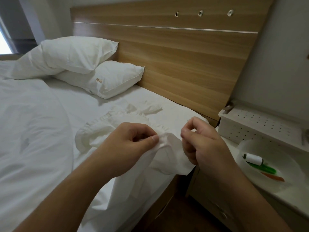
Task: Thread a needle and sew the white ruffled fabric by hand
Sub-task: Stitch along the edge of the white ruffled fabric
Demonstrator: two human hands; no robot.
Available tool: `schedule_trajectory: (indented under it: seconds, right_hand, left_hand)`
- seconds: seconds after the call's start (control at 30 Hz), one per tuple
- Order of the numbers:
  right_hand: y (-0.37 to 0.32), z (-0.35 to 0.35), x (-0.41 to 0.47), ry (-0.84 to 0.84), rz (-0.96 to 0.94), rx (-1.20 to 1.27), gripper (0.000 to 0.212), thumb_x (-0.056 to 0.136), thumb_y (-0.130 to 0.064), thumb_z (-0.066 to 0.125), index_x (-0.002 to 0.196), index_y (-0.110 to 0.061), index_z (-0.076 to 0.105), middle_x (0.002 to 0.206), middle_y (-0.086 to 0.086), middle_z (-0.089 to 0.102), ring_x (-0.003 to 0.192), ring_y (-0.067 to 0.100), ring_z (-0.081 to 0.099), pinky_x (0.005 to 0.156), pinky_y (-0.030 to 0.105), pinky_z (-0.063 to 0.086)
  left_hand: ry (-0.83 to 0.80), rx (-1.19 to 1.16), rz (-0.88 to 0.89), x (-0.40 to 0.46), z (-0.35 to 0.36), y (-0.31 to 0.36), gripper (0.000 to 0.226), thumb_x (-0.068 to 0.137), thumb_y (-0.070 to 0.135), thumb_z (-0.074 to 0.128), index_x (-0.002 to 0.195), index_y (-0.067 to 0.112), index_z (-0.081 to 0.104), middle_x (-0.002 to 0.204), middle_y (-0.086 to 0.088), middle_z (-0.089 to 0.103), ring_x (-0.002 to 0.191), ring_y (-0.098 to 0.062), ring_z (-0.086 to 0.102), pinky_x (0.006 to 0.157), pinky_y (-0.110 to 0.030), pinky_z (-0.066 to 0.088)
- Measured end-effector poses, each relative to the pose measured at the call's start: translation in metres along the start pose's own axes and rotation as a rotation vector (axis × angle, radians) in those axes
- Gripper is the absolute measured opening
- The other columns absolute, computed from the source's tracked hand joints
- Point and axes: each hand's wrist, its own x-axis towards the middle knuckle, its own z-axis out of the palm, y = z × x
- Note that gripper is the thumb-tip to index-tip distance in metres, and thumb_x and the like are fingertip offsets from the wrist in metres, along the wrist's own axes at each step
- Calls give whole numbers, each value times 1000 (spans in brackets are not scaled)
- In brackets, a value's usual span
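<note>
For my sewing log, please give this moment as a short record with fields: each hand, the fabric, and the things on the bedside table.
left hand: pinches the ruffled edge of the white fabric
right hand: fingers curled in a pinch beside the fabric; needle too small to confirm
fabric: lies on the bed, partly lifted
bowl: holds a white thread spool, a green item, an orange item

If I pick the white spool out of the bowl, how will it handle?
The spool is small, so probably light. It lies on its side in the bowl, leaning on a green tool; being round, it may roll if nudged. Its wound thread probably grips fine.
</note>
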Motion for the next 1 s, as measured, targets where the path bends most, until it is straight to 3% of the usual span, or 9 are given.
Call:
schedule_trajectory:
  seconds: [0.1,0.23,0.37,0.5,0.63,1.0]
  right_hand:
    - [-8,2,-1,-32,29,2,19,106,-17,52,89,-13,59,52,-3,43,45,11,35,46,26,29]
    - [-17,7,5,-80,288,191,22,109,-14,39,93,-10,54,45,-3,36,39,10,27,42,19,22]
    - [-13,8,-3,-82,137,149,27,104,-7,43,78,-8,47,53,1,39,42,10,32,40,21,27]
    - [-10,8,-6,-139,41,67,19,102,-9,55,85,0,57,51,0,43,43,8,36,42,22,30]
    - [-5,13,-8,-106,-61,-55,18,98,-21,66,82,-11,68,50,-4,50,43,6,41,45,23,34]
    - [2,16,-6,-78,-77,-81,16,96,-23,68,82,-15,69,49,-5,51,42,4,42,46,23,34]
  left_hand:
    - [-12,14,8,1,0,0,18,102,27,69,90,30,83,86,3,80,86,-18,77,92,-53,61]
    - [-8,46,17,1,1,1,17,102,27,68,93,30,83,87,8,80,87,-12,76,92,-47,62]
    - [-14,31,23,1,0,1,18,102,25,68,94,30,83,88,6,81,88,-14,77,94,-52,61]
    - [-27,40,50,1,-1,0,17,103,24,68,98,29,83,90,2,81,89,-19,78,91,-56,61]
    - [-27,28,79,1,-1,0,18,103,22,69,98,30,83,89,0,81,89,-24,77,89,-60,60]
    - [-34,-11,83,1,1,1,18,102,20,69,95,28,83,87,0,81,87,-25,77,88,-59,61]
